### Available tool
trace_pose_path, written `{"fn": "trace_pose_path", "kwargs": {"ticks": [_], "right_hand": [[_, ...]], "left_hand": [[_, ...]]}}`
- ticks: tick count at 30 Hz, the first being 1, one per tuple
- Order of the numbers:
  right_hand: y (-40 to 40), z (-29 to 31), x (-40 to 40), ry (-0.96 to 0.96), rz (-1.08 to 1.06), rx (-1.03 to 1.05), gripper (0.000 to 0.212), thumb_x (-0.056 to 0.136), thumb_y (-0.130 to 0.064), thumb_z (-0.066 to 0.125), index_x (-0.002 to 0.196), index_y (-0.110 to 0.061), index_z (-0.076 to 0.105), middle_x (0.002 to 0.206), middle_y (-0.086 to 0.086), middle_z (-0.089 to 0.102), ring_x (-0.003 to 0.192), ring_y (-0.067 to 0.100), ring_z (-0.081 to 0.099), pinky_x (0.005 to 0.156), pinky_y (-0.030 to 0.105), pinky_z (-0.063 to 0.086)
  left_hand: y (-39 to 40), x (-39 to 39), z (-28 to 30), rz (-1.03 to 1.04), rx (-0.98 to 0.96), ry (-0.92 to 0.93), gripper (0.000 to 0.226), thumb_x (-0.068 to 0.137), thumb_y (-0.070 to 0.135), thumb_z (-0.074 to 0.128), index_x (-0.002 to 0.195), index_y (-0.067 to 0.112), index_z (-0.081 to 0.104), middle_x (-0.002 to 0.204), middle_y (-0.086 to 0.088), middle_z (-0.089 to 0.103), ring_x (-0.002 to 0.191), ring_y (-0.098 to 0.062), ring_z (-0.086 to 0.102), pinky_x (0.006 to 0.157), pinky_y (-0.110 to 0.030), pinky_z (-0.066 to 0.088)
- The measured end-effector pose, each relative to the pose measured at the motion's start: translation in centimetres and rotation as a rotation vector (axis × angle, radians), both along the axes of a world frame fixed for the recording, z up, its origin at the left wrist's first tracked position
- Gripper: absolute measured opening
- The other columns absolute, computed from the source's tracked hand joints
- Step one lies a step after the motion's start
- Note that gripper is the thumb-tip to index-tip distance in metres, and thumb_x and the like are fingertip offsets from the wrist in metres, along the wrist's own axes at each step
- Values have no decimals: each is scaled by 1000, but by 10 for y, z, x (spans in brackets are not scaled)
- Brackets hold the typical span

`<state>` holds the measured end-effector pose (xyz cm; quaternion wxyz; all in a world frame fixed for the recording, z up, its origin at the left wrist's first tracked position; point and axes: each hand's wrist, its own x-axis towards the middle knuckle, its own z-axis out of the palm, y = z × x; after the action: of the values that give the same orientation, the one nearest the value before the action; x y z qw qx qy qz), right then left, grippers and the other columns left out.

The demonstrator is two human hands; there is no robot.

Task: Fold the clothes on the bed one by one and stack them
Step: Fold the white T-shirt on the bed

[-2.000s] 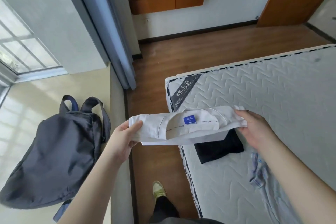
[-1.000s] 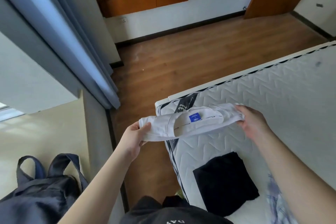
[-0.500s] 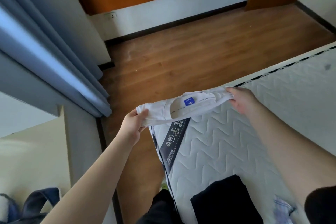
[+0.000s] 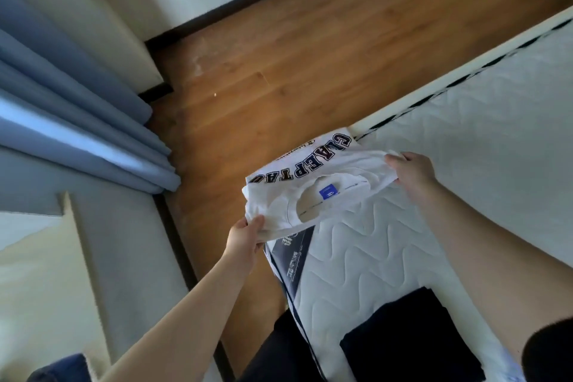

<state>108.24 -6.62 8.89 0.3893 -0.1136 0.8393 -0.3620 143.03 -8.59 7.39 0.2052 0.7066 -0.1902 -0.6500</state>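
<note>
We hold the folded white T-shirt [image 4: 313, 186] over the corner of the bed [image 4: 465, 139], our left hand [image 4: 243, 237] pinching its near left end and our right hand [image 4: 410, 172] gripping the right end with curled fingers. The shirt's dark block lettering faces up on the far fold (the blue neck label sits toward us). A folded black garment [image 4: 409, 341] lies on the mattress nearer our body, well apart from the shirt. Blue curtains [image 4: 77, 121] hang at the left above the wooden floor [image 4: 310, 49].
</note>
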Motion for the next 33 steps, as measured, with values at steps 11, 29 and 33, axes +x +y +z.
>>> {"fn": "trace_pose_path", "kwargs": {"ticks": [11,29,33], "right_hand": [[135,-122,-22,44,0,151,24,84,-23,71,95,-2,73,87,21,69,76,27,64,76,48,55],[267,-158,-25,238,244,309,15,91,-11,56,100,-8,68,95,14,67,88,30,61,68,28,36],[269,-165,-22,236,355,305,18,91,-11,52,105,-6,63,99,16,65,90,34,59,66,29,34]], "left_hand": [[129,-14,-88,-76,155,-37,7,95,14,64,101,13,67,98,-7,73,89,-25,71,65,-30,59],[236,-3,-155,-478,198,-241,23,92,33,66,88,11,66,89,-4,68,79,-18,70,83,-36,60],[229,-1,-158,-672,167,-302,26,95,38,61,94,12,65,87,-8,72,80,-15,72,70,-29,60]]}}
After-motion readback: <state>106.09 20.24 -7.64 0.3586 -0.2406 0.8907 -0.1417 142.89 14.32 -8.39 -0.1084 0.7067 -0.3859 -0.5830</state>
